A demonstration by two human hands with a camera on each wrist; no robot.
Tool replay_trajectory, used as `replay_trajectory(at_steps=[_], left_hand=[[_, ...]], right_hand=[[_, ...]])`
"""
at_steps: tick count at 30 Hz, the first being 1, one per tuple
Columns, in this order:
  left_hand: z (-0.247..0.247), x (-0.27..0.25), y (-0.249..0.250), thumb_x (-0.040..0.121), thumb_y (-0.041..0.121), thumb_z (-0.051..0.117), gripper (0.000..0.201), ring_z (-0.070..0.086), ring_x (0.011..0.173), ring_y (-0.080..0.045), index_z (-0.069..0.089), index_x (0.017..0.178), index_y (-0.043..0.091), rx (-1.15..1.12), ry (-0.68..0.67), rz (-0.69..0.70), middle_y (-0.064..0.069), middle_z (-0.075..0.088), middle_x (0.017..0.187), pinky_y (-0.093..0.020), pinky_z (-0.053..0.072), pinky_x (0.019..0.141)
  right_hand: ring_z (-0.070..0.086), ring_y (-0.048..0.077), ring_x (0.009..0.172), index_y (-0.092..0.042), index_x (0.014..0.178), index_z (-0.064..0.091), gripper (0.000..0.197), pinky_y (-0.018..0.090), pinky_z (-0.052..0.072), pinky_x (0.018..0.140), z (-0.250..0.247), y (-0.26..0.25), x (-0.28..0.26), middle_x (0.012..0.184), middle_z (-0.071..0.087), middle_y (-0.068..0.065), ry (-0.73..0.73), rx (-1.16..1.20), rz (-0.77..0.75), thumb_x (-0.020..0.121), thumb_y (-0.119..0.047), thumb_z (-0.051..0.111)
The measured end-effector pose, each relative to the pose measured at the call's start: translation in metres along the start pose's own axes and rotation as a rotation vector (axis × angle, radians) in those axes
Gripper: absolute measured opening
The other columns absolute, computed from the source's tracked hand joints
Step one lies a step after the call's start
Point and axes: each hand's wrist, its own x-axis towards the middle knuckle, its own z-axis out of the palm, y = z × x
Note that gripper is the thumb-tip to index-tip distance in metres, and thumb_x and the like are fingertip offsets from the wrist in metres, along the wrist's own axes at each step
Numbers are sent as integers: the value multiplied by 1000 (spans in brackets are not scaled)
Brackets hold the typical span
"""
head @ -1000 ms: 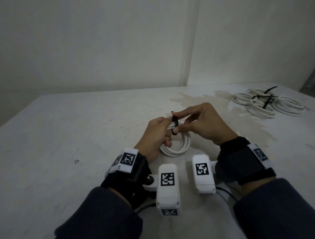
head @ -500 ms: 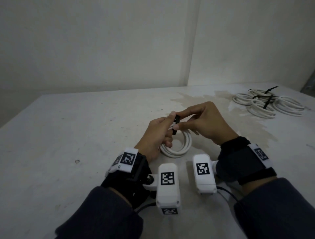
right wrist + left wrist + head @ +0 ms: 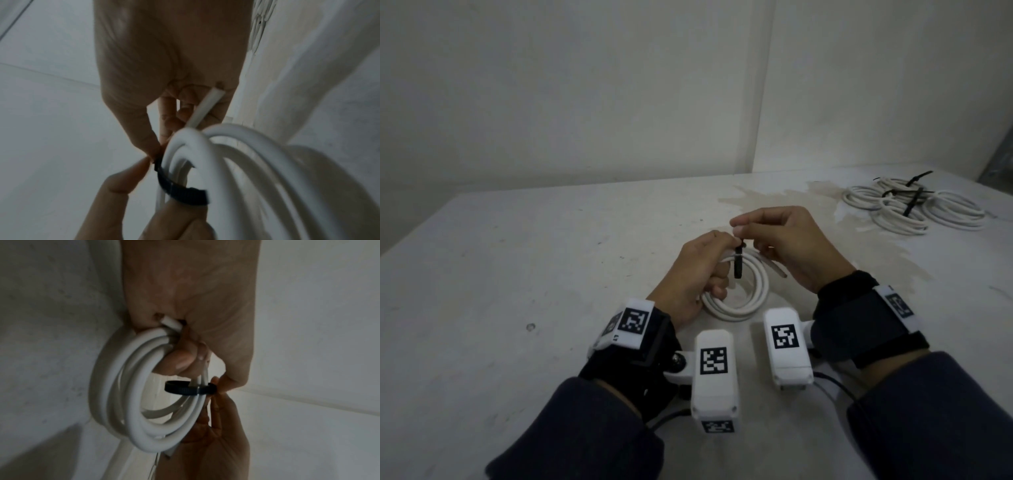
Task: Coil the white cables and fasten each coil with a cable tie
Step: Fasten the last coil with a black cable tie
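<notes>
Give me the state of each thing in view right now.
Cable coil: wound, lifted at one side, bottom near the table.
Cable tie: looped round the coil, still loose.
Left hand: grips the coil.
Right hand: pinches the tie.
Finished coils: tied, lying far right.

Left hand (image 3: pixel 697 270): fingers curled round the 9 o'clock side of the white cable coil (image 3: pixel 743 296), holding it up off the table.
Right hand (image 3: pixel 787 243): thumb and forefinger pinch the top of the black cable tie (image 3: pixel 738 262), which loops round the coil's strands at its 12 o'clock edge.
Table (image 3: pixel 517 274): pale, scuffed, with a brownish stain (image 3: pixel 825 212) at 1 o'clock from the hands.
Tied coils (image 3: pixel 914 209): several white coils with black ties, lying at 2 o'clock, well apart from the hands.
Wrists: dark straps carrying white camera units (image 3: pixel 715 370) with black-and-white markers.
</notes>
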Motion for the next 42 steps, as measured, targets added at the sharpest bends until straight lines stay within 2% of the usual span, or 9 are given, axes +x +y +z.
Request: replay_trajectory(at_steps=[7,14,20,24,27,31,34,38,42], left_hand=[[0,0,-1,93,35,58,26,22,38,-7,49,87,12,11,-24,47,4,23,55,-16,24,34],[2,1,-1,92,30,59,36,26,40,-10,43,63,17,202,23,136,-2,34,54,-18,27,37],[12,0,-1,94,26,57,43,18,43,-12,33,59,22,197,-76,34,2,22,53,-18,22,37],[8,-5,-4,94,27,57,42,18,43,-11,35,59,23,144,-50,29,5,21,52,-17,23,37],[6,-7,-6,95,28,55,37,22,42,-11,46,61,20,122,-16,47,6,24,49,-18,26,38],[8,-6,-3,96,35,53,25,26,42,-10,55,82,14,107,-10,39,7,27,49,-18,30,38],[6,-6,-4,93,42,54,29,27,43,-9,56,89,14,123,-3,67,8,29,50,-20,32,40],[5,-4,-8,96,34,53,25,30,39,-7,57,88,10,210,-26,144,10,38,47,-22,35,43],[4,-4,-8,96,29,53,17,39,40,-4,59,95,13,294,-1,247,2,59,72,-21,39,44]], right_hand=[[38,3,41,-4,78,70,8,13,32,42,-2,-2,0,46,56,-8,46,75,27,80,3,67],[43,8,54,-8,74,71,9,15,37,46,-3,1,4,64,61,-1,178,231,50,79,0,71],[45,7,58,-14,71,70,15,17,36,51,-13,4,9,64,60,-4,464,322,22,81,-3,70],[51,9,62,-14,80,71,3,20,40,56,-11,4,8,71,63,-4,306,213,104,83,-14,72],[55,13,60,-7,93,71,18,22,44,55,-13,4,6,72,67,1,90,62,286,84,-23,71],[60,12,51,-4,100,66,19,19,49,52,-6,0,3,71,68,7,21,141,271,84,-13,71],[70,24,76,-4,113,60,35,26,58,73,-7,2,4,91,71,18,6,210,200,80,-4,72],[67,21,65,1,82,67,8,21,56,62,-3,-2,-2,73,70,15,11,176,149,78,-2,73],[64,16,54,-1,75,64,10,20,52,53,-1,-5,-3,64,68,11,33,257,114,79,-2,73]])
